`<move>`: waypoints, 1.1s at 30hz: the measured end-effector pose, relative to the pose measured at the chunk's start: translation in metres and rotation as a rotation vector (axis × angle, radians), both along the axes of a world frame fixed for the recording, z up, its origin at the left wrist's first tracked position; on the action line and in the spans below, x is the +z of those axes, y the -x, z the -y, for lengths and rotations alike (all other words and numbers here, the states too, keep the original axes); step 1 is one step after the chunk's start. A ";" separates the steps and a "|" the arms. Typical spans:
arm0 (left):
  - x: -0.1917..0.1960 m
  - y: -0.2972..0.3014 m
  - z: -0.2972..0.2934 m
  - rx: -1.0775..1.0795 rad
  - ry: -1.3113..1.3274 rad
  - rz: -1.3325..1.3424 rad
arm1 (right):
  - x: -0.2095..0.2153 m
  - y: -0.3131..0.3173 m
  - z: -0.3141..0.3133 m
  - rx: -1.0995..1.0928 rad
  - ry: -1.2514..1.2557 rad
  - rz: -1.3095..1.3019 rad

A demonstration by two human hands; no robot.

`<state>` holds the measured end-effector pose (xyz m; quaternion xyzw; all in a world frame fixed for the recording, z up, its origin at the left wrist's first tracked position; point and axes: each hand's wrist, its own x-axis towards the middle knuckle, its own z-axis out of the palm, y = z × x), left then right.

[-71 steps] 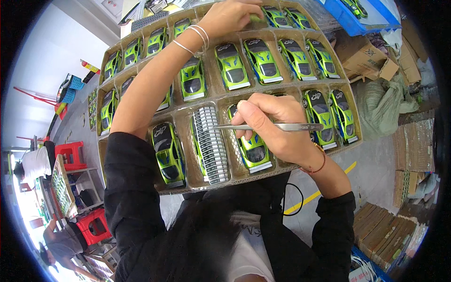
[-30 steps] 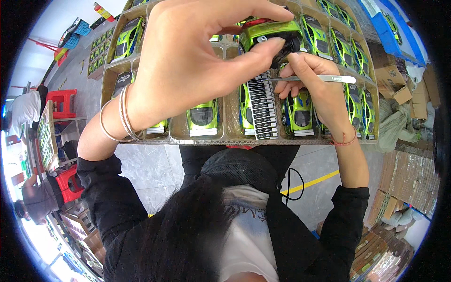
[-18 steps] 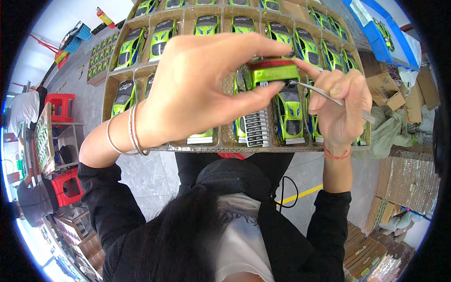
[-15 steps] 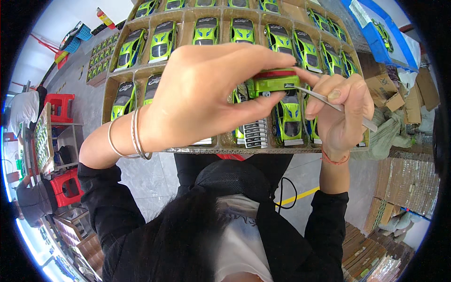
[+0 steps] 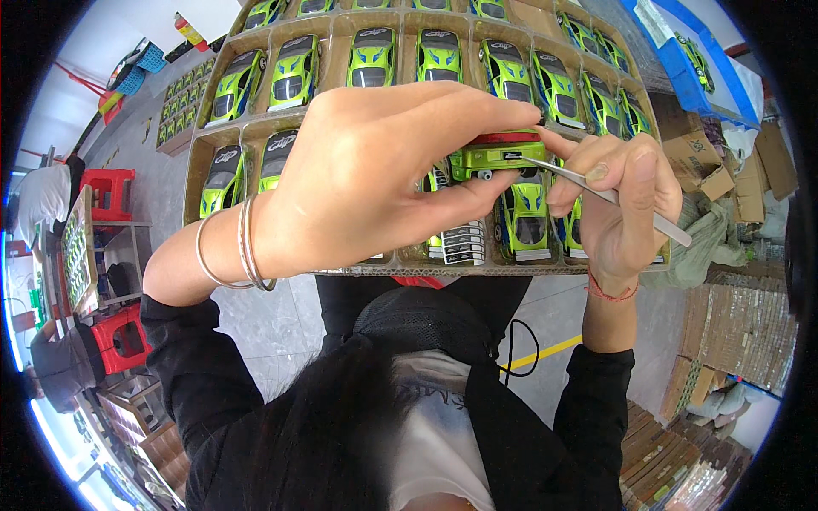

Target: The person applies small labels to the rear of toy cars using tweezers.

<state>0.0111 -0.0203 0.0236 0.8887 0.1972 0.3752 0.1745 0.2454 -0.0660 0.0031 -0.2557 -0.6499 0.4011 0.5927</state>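
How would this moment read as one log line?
left hand: holds green toy car | right hand: tweezers tip at car | below: tray of cars

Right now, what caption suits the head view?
Left hand holds a green toy car while right hand applies tweezers.

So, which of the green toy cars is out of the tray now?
The toy car in the left hand, turned on its side; the tweezers in the right hand touch it. All others lie in the cardboard tray.

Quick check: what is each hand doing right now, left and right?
Left hand: closed around a green toy car, held up on its side.
Right hand: closed on metal tweezers, tip touching the car.
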 end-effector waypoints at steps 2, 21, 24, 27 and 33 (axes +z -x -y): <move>0.000 0.000 0.000 -0.001 -0.003 0.002 | 0.001 0.000 0.000 0.003 0.004 0.001; 0.002 -0.002 0.004 0.031 -0.003 -0.016 | 0.001 -0.003 -0.003 0.014 0.007 0.025; 0.001 -0.002 0.004 0.040 0.012 -0.020 | 0.000 -0.005 -0.006 0.031 0.012 0.033; 0.002 -0.001 0.004 0.039 0.023 -0.033 | -0.003 -0.008 -0.010 0.074 0.019 0.006; 0.002 -0.001 0.004 0.030 0.002 -0.028 | -0.002 -0.007 -0.009 0.096 0.025 -0.011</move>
